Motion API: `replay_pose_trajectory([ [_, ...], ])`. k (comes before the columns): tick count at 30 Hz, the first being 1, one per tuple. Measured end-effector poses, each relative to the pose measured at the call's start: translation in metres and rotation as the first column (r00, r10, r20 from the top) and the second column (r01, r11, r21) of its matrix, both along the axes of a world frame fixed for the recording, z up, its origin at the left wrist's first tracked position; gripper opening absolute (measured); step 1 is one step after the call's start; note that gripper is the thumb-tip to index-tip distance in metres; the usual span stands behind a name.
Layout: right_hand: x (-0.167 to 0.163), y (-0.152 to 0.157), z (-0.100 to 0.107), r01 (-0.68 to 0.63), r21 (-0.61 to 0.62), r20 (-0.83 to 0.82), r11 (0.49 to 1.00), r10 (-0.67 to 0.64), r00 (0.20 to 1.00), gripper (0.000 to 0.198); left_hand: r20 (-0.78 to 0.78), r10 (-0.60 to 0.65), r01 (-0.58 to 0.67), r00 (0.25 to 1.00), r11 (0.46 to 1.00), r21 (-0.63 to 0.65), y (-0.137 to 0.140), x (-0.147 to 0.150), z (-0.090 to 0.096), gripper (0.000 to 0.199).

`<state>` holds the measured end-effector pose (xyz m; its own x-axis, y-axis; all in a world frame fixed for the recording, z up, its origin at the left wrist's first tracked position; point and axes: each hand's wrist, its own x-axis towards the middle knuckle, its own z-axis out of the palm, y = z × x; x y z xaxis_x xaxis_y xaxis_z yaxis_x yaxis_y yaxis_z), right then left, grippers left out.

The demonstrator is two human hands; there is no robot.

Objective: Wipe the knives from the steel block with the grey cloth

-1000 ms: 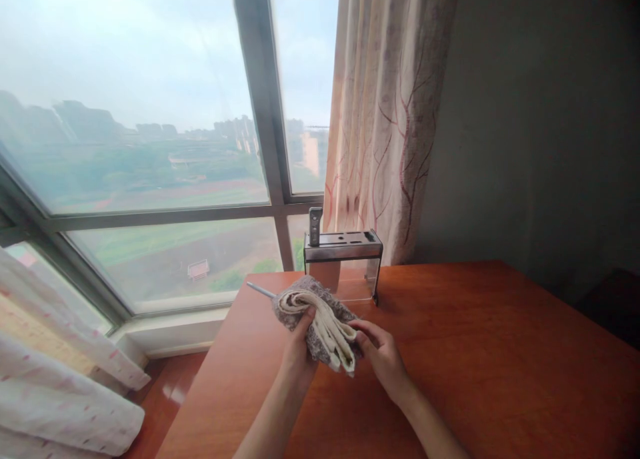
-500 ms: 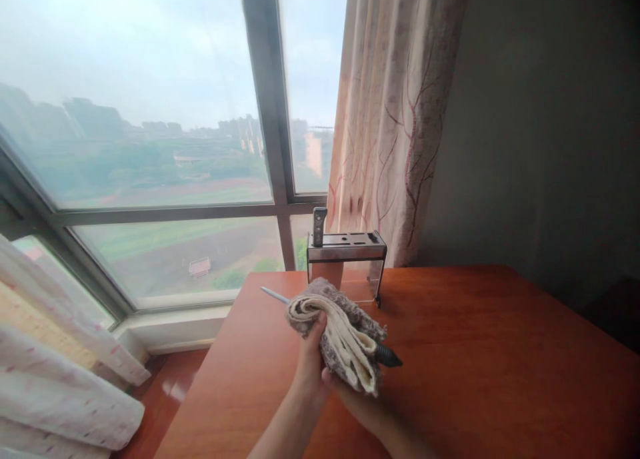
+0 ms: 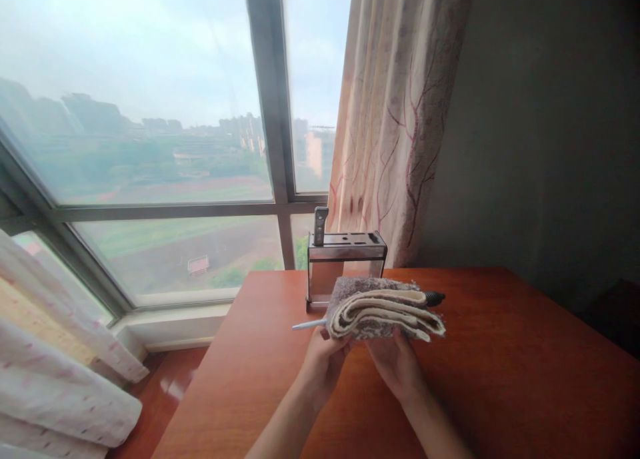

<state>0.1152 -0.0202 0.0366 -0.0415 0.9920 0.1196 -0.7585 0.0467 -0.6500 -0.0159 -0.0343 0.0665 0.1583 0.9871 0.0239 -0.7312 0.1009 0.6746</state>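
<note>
Both my hands hold a thick folded cloth [image 3: 385, 312], grey and fuzzy outside with a cream side showing in its folds. My left hand [image 3: 327, 356] grips the lower left of the bundle. Around its lower right my right hand [image 3: 395, 359] is closed, its thumb up against the folds and the other fingers partly hidden underneath. From the cloth's left side sticks a thin pale metal rod [image 3: 307, 325]. A black ribbed handle end [image 3: 435, 298] pokes out on the right. The cloth hides whatever lies between them.
Behind the bundle, a metal-topped knife holder [image 3: 347, 249] with clear sides stands on the reddish-brown wooden table [image 3: 500, 352]. One dark knife handle [image 3: 321, 226] rises from its left slot. A window and curtains [image 3: 395, 112] lie beyond.
The cloth bundle has shifted right and a little up, and turned so the rod and black end lie closer to level. My right hand has come out from beneath it to the right side.
</note>
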Motion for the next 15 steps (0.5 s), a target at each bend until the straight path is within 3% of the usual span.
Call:
replay_pose_trajectory([
  [4,0.025,0.005,-0.003,0.05,-0.109,-0.125,0.993,-0.064,0.99,0.035,-0.031,0.041,-0.043,0.999,0.995,-0.085,0.01,-0.019,-0.003,0.037],
  [7,0.042,0.008,-0.005,0.125,-0.172,-0.12,0.977,-0.147,0.982,0.035,-0.256,0.037,-0.061,0.966,0.994,-0.086,0.016,-0.032,-0.002,0.029],
  [11,0.052,0.015,-0.004,0.205,-0.198,-0.037,0.958,-0.217,0.976,0.029,-0.608,-0.044,0.09,0.793,0.995,0.044,0.013,-0.03,-0.004,0.022],
  [13,0.052,0.017,-0.004,0.222,-0.192,-0.003,0.956,-0.227,0.974,0.03,-0.722,-0.086,0.222,0.687,0.97,0.096,0.007,-0.021,-0.009,0.023],
  [15,0.051,0.019,-0.005,0.223,-0.183,0.025,0.957,-0.223,0.975,0.033,-0.782,-0.173,0.358,0.599,0.931,0.069,0.001,-0.01,-0.017,0.028],
])
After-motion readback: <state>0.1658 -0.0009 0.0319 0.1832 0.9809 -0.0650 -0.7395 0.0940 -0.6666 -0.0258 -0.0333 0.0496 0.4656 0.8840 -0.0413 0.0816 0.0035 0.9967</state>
